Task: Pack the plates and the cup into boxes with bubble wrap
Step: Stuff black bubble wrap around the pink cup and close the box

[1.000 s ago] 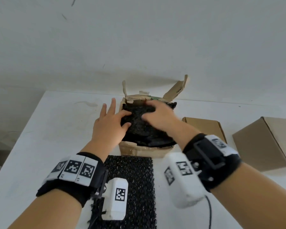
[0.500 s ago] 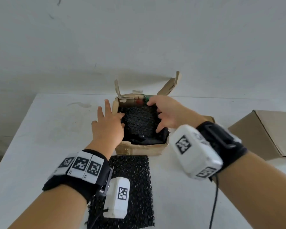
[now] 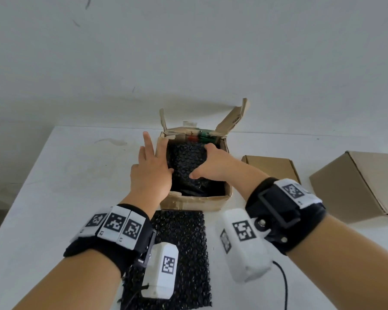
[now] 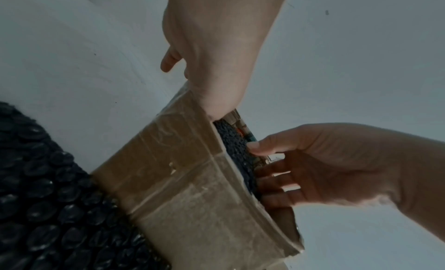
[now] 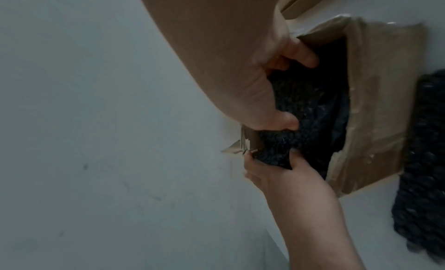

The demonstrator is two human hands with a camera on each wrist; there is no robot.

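Note:
An open cardboard box (image 3: 195, 200) stands mid-table with its flaps up. Inside sits a bundle wrapped in black bubble wrap (image 3: 185, 159); what it holds is hidden. My left hand (image 3: 154, 166) straddles the box's left wall, fingers straight along the outside and thumb pressing on the bundle. My right hand (image 3: 208, 162) grips the bundle's right side, fingers curled over its far edge and thumb on top. The right wrist view shows both thumbs on the bundle (image 5: 310, 106). In the left wrist view the right hand's fingers (image 4: 272, 180) reach down beside the bundle (image 4: 231, 142).
A flat sheet of black bubble wrap (image 3: 182, 247) lies on the white table (image 3: 65, 175) just in front of the box. A small closed carton (image 3: 271, 166) and a larger one (image 3: 354, 182) sit to the right. A wall rises right behind the table.
The bundle, which lay across the box's top, has sunk down inside it. My right hand slid from the bundle's middle to its right side. My left hand shifted onto the left wall.

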